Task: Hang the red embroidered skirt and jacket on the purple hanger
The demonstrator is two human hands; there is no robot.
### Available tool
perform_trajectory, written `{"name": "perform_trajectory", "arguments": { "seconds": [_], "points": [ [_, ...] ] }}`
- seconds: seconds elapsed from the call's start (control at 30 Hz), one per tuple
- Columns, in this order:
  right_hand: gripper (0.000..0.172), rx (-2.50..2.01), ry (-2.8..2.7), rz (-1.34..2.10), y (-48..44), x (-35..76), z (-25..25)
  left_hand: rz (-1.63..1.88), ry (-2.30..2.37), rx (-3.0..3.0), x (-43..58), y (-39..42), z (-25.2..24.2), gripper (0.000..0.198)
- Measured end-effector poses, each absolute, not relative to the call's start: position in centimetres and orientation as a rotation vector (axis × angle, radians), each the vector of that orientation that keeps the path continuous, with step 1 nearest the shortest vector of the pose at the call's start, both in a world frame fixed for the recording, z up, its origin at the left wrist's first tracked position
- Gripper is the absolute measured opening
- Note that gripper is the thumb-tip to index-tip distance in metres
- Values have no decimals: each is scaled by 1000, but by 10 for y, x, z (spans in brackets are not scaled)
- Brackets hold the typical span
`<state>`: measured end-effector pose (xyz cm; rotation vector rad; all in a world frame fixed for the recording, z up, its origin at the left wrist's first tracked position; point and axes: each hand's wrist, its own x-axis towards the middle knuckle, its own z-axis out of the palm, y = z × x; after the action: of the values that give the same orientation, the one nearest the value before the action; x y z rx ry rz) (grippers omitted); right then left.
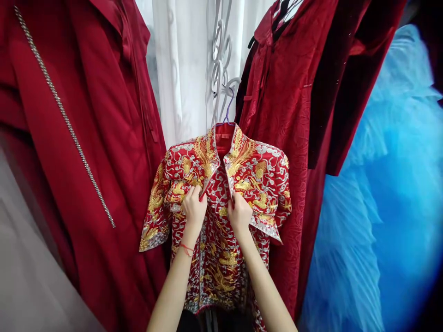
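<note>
Both left hand (194, 207) and right hand (239, 213) pinch the upright-hanging jacket (263, 179), collar (238, 144) topmost.

Red, gold and silver embroidered jacket (221, 203) among plain reds, white and blue

The jacket is bright red, covered in gold feathered motifs and silver cloud swirls, with a plain red lining and a purple hanger (229, 108). Left of the jacket is a plain dark red gown (100, 152) with a silver sparkling strip (62, 113). Behind the jacket is a white curtain (180, 69). To the right are a crimson tone-on-tone dress (280, 115), a deep red velvet garment (339, 92) and bright blue tulle (387, 184).
</note>
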<state>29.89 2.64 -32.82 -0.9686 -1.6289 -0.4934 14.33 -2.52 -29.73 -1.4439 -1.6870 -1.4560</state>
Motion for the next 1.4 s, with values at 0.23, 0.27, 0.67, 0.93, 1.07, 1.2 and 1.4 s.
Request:
{"name": "perform_trajectory", "arguments": {
  "seconds": [0.23,0.27,0.67,0.93,1.07,1.2,1.4],
  "points": [
    [16,-965,-1656,-434,24,301,-329,-1564,-1623,-1436,136,-12,-299,13],
    [16,-961,-1644,-457,22,303,-332,-1611,-1605,-1388,130,-13,-301,11],
    [45,-1081,-1224,-727,-8,338,-372,-1727,-1662,-1072,55,-3,-363,26],
    [34,-1085,-1181,-581,-4,387,-389,-1826,-1687,-1185,26,5,-376,13],
    [31,-997,-1191,-587,-7,396,-382,-1890,-1685,-1106,28,1,-377,14],
    [31,-951,-1372,-777,-22,391,-369,-1809,-1546,-1102,31,-8,-373,15],
    [30,-1038,-1750,-892,-61,376,-335,-1503,-1484,-1171,23,-34,-358,5]
  ]
}}
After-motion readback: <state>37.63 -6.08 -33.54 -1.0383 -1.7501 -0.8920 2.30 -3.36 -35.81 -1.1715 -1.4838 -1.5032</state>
